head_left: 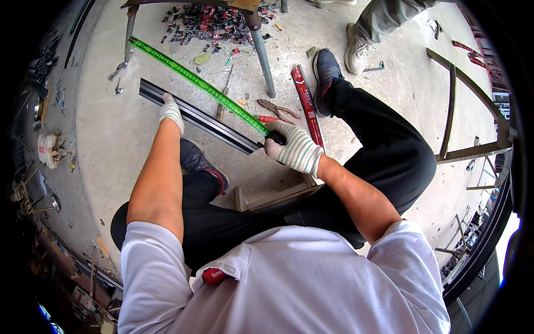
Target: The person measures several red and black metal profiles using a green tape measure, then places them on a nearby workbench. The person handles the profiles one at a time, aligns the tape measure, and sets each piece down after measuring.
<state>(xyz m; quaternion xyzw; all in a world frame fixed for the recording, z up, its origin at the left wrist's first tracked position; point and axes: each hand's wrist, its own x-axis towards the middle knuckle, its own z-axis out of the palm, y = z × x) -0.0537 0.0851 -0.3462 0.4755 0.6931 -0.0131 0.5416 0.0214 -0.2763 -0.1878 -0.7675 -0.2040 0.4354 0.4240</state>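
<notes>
My left hand (172, 113), in a white striped work glove, is closed around a dark grooved metal profile (214, 127). The profile slants from upper left down toward my other hand. In my right hand (297, 149), gloved in white with green stripes, sits a tape measure, its dark case mostly hidden by the fingers. Its bright green blade (194, 80) is pulled out to the upper left, roughly alongside the profile and a little beyond it. The profile's lower right end lies close to the right hand's fingers; whether they touch it I cannot tell.
Pliers (278, 110), a screwdriver (225, 92) and a red strip-shaped package (307, 106) lie on the concrete floor. A metal-legged stand (259, 53) is ahead, with small scraps (214, 25) heaped behind it. Another person's shoe (356, 50) is at upper right, a metal frame (451, 111) farther right.
</notes>
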